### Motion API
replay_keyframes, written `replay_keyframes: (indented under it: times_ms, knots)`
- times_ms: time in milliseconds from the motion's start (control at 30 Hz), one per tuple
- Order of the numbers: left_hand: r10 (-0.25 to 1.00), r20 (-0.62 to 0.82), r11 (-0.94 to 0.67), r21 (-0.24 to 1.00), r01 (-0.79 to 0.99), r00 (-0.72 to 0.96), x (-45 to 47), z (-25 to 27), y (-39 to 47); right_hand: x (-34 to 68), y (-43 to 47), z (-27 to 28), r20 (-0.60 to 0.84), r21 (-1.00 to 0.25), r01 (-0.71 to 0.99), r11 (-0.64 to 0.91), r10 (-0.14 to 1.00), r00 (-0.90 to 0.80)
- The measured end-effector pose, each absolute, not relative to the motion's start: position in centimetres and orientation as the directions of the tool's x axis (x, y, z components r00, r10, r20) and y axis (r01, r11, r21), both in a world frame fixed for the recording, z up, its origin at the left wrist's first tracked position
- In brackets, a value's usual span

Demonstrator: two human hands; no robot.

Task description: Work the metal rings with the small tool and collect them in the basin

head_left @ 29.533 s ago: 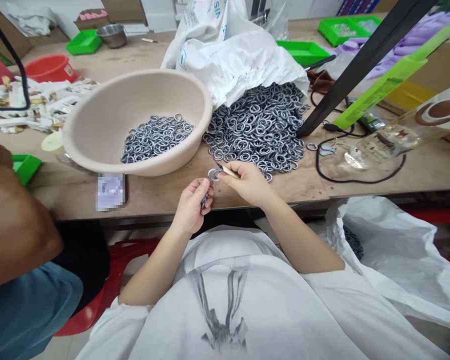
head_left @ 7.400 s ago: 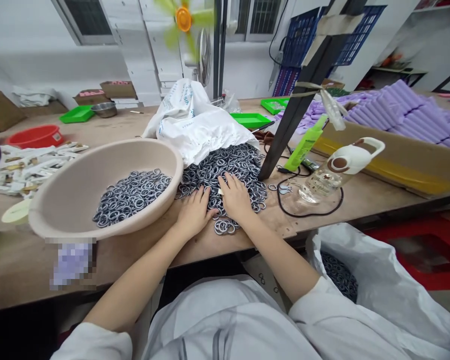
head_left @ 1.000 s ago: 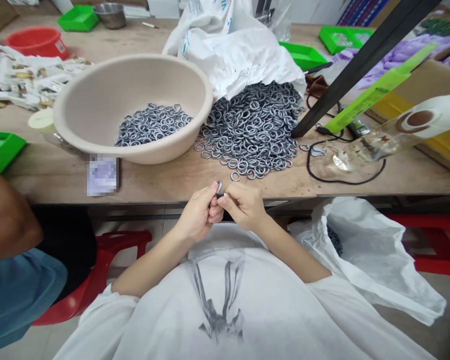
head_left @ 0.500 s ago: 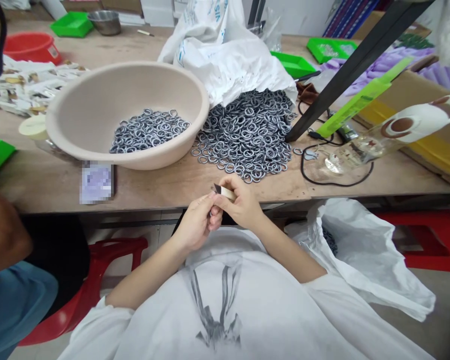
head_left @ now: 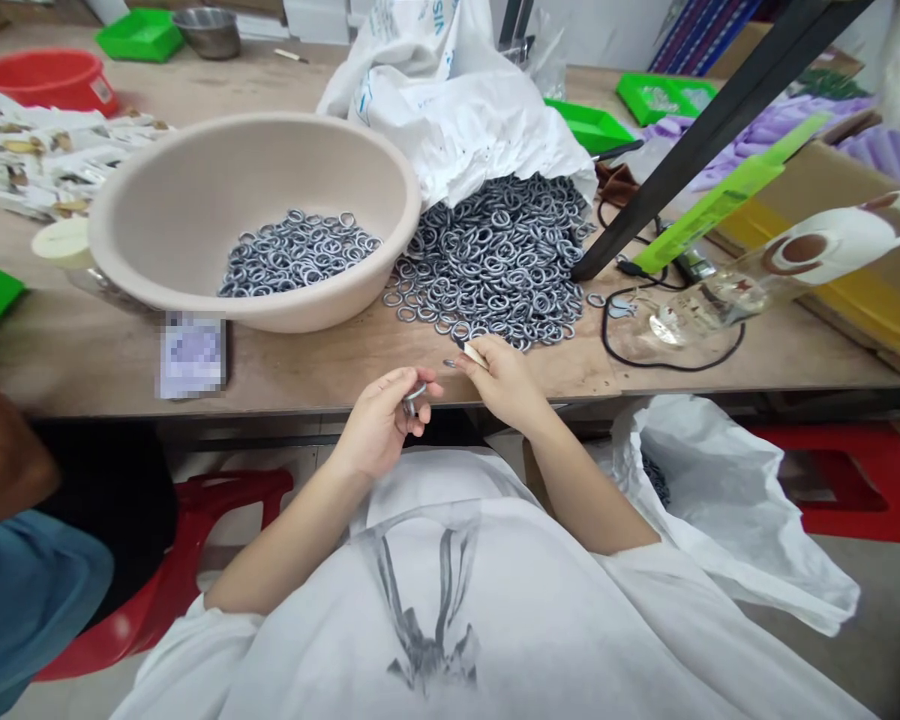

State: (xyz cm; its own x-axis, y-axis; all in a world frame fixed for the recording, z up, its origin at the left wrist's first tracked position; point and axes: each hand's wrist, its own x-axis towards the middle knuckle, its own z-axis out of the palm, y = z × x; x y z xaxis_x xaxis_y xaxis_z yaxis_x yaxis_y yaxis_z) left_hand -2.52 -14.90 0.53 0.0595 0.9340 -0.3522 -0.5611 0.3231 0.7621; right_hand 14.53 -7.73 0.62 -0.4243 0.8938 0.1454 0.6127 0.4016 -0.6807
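My left hand (head_left: 381, 425) is in front of the table edge, its fingers curled around a grey ring (head_left: 414, 398). To its right, my right hand (head_left: 508, 382) grips a small knife (head_left: 475, 354) with a cream handle and a dark tip. By the right fingertips is another small grey ring (head_left: 449, 363); whether those fingers touch it, I cannot tell. Just beyond my right hand spreads a large pile of grey rings (head_left: 495, 250). More grey rings (head_left: 292, 255) lie inside a big beige basin (head_left: 255, 312) at the left.
A white sack (head_left: 472, 130) lies open behind the pile. A dark metal post (head_left: 690, 150) slants up at the right, near a clear bottle (head_left: 709, 300) and a black cord (head_left: 675, 368). An open white bag (head_left: 727, 490) hangs below the table. Someone's arm (head_left: 7, 460) is at far left.
My hands were together and have moved apart. The right hand, with the knife, went forward and right toward the pile; the ring in my left hand now shows.
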Motion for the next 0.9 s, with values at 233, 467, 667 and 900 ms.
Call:
replay_keyframes:
  times_ms: [233,467,667,900]
  knots:
    - [0.809,-0.463,0.588,0.636,-0.5,0.362,-1.5,1.6,-15.1,14.8,-8.7,2.0,0.311,-0.886,0.088,0.455,0.725,-0.615]
    - [0.907,-0.362,0.418,0.729,-0.542,0.213,-0.4,2.0,-15.8,14.0,-9.8,0.9,0.295,-0.917,0.109,0.384,0.835,-0.464]
    - [0.928,-0.355,0.347,0.705,-0.619,0.115,-0.1,1.9,-15.5,14.2,-10.5,0.8,0.42,-0.819,0.255,0.515,0.839,-0.345]
    - [0.939,-0.336,0.303,0.707,-0.639,0.073,0.2,1.7,-15.6,14.4,-11.4,1.0,0.469,-0.623,0.37,0.689,0.708,-0.529]
